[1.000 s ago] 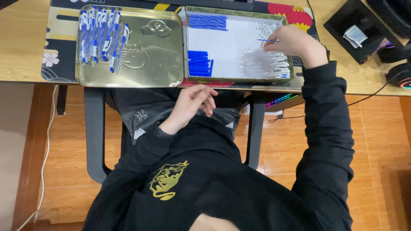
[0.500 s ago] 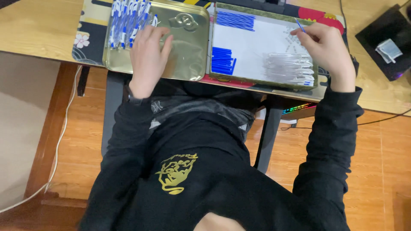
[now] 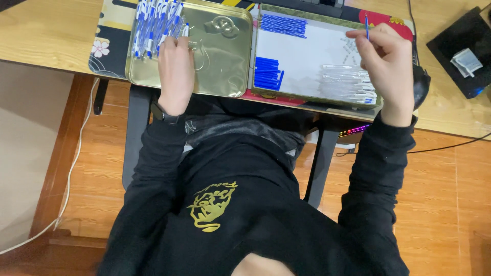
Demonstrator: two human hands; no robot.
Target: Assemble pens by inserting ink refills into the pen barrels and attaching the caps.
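Step in hand: pen assembly is judged under way; a thin blue pen refill (image 3: pixel 366 28) is pinched upright in the right hand (image 3: pixel 388 66).
Right grip: narrow, closed on the refill, above the white-lined tray (image 3: pixel 307 51).
Left grip: left hand (image 3: pixel 175 71) laid flat in the gold metal tray (image 3: pixel 225 66), fingertips at the pile of finished blue-and-white pens (image 3: pixel 153 25); nothing seen held.
Next move: a clear barrel (image 3: pixel 348 84), just below the right grip, would likely be needed.
Around: stacked blue caps (image 3: pixel 267 79) to the left; nothing blocks the way on the wooden tabletop (image 3: pixel 46 30).

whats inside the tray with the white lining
In the white-lined tray: a row of blue refills at the top, a stack of blue caps, and clear pen barrels. The right hand, holding a thin blue refill, covers its far corner.
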